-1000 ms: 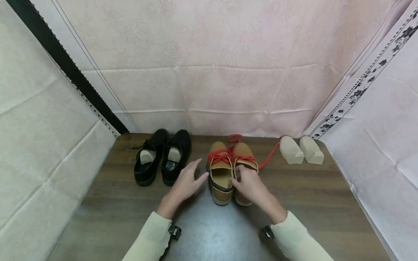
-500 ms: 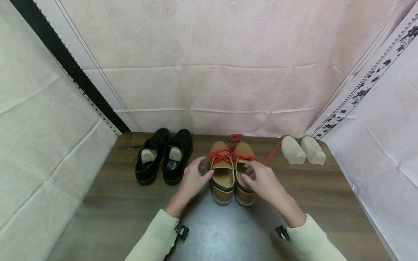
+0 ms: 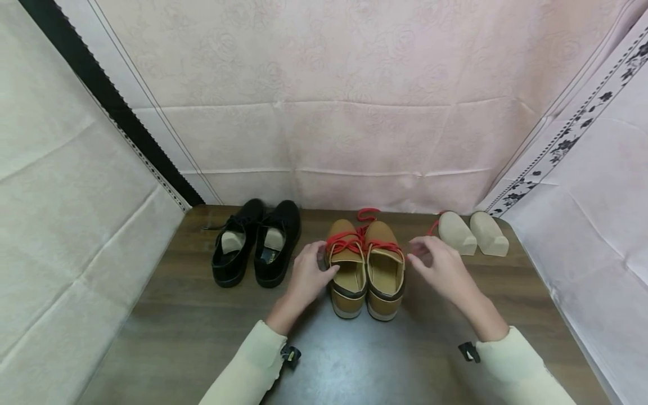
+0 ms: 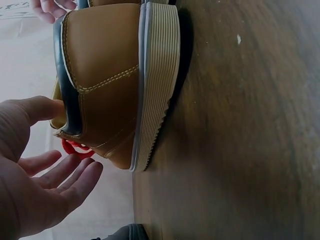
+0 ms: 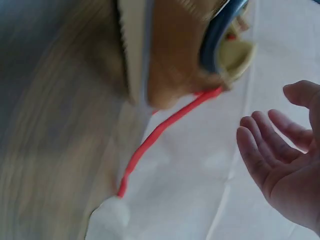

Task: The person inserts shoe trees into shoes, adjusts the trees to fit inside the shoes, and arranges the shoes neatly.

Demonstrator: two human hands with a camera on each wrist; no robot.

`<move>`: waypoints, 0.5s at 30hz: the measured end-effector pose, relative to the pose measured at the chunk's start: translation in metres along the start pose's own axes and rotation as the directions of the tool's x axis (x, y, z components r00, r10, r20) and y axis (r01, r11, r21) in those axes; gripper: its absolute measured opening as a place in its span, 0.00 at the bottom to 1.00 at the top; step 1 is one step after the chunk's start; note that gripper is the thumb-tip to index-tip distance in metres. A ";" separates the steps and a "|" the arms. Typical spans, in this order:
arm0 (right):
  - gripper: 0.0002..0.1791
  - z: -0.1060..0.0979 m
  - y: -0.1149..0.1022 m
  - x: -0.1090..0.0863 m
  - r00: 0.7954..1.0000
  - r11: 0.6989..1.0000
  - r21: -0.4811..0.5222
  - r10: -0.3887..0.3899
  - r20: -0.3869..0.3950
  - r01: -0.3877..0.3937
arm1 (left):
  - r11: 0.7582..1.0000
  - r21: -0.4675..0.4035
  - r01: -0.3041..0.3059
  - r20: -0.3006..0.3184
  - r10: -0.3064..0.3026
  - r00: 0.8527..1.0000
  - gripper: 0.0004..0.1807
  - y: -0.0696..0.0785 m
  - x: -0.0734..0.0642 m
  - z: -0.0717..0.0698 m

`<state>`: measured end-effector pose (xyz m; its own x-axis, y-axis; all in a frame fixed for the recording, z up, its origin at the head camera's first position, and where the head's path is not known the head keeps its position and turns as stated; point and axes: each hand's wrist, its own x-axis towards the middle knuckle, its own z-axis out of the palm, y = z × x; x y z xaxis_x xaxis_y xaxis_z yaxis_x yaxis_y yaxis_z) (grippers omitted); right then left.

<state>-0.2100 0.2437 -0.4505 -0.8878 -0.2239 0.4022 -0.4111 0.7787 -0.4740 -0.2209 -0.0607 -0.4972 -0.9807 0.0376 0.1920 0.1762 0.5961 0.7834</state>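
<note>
A pair of tan shoes with red laces stands side by side, toes away from me: the left shoe point(image 3: 347, 281) and the right shoe point(image 3: 386, 275). My left hand point(image 3: 306, 275) is beside the left shoe with its fingers loosely bent. In the left wrist view its thumb point(image 4: 47, 109) is right at the shoe's dark collar, and its fingertips are near the red lace point(image 4: 75, 147). To the right of the right shoe, my right hand point(image 3: 445, 270) hovers with relaxed fingers, holding nothing. A loose red lace point(image 5: 165, 127) trails from that shoe in the right wrist view.
Two black shoes point(image 3: 233, 264) stand at the left, each with a pale block inside. Two cream blocks with rounded ends point(image 3: 457, 233) lie at the back right, just beyond my right hand. Pale cloth point(image 3: 324, 140) hangs behind the wooden table point(image 3: 202, 337).
My right hand has drawn away from the right tan shoe to the right, uncovering its opening. My left hand has shifted slightly right, closer to the left shoe. The shoes stay put.
</note>
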 end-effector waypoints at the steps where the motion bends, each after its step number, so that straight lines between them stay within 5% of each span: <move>1: 0.14 -0.001 0.006 0.000 1.000 1.000 -0.010 -0.007 -0.017 0.007 | 1.000 0.007 0.001 -0.002 -0.001 1.000 0.31 0.000 0.000 0.001; 7: 0.18 -0.003 0.046 0.003 0.993 0.999 -0.047 -0.009 -0.117 0.004 | 0.999 0.043 -0.010 -0.026 0.012 1.000 0.30 -0.001 0.001 0.007; 15: 0.24 -0.006 0.098 0.006 0.982 0.994 -0.033 0.100 -0.162 -0.107 | 0.998 0.056 -0.032 -0.058 0.035 0.998 0.28 -0.002 0.001 0.010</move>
<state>-0.2544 0.3223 -0.4901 -0.8792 -0.0473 0.4741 -0.3071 0.8169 -0.4881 -0.2233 -0.0536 -0.5046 -0.9673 0.0116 0.2533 0.2020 0.6387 0.7425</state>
